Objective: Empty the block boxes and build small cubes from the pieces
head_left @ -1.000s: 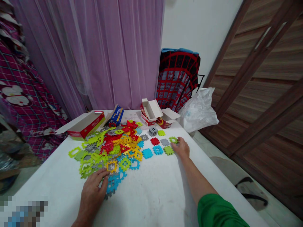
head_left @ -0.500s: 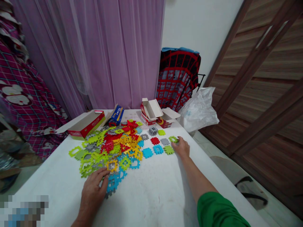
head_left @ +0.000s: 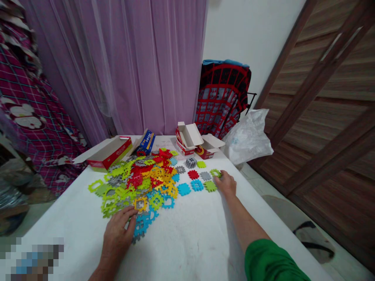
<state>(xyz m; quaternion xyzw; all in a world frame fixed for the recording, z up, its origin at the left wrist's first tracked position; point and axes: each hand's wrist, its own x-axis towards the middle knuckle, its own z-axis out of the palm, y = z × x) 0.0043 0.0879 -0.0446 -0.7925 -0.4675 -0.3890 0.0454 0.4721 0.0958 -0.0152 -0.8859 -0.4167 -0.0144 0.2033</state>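
My left hand (head_left: 121,228) rests at the near edge of a heap of coloured notched tiles, its curved fingers by a yellow frame tile (head_left: 140,203) and blue tiles (head_left: 141,224). Its thumb is apart from the fingers. At the right, my right hand (head_left: 227,183) has its fingertips on a green ring-shaped tile (head_left: 215,173). Separate tiles lie beside it: a green one (head_left: 210,186), a grey one (head_left: 205,176), a red one (head_left: 193,174) and two blue ones (head_left: 184,189). Behind them stands a grey stack (head_left: 191,162).
Opened boxes stand along the far edge: a red and green one (head_left: 109,156), a blue one (head_left: 146,142) and two red and white ones (head_left: 185,148). A white plastic bag (head_left: 247,136) is at the table's far right corner.
The whole view has shifted slightly to the right in the picture. Both hands keep nearly the same places against the tiles.
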